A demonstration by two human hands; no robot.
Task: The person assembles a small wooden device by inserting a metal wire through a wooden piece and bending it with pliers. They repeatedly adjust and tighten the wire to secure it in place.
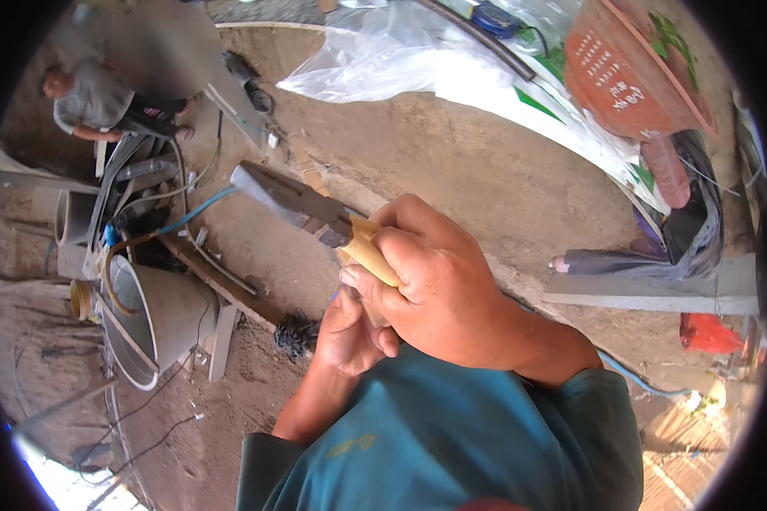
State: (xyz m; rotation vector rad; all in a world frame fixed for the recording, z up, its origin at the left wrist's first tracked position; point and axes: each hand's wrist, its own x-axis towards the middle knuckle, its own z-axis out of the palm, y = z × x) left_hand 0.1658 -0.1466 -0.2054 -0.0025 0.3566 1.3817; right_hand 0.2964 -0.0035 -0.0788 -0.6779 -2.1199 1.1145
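My right hand (439, 277) is closed round the yellow handle of a pair of pliers (320, 213). The dark metal head points up and to the left, with a pale shine along one edge. Just below, my left hand (349, 336) has its fingers curled and pinched close against my right fingers, under the yellow grip. A thin blue bit shows by its fingertips, but what it holds is mostly hidden. Both hands are in front of my green shirt (452, 426).
A person (102, 98) sits at the upper left. A large bucket (175, 311) lies tipped on the dirt floor (256, 238) among hoses and cables. Clear plastic sheeting (383, 55) and a reddish tub (626, 72) are at the top right. A grey plank (648, 294) lies at the right.
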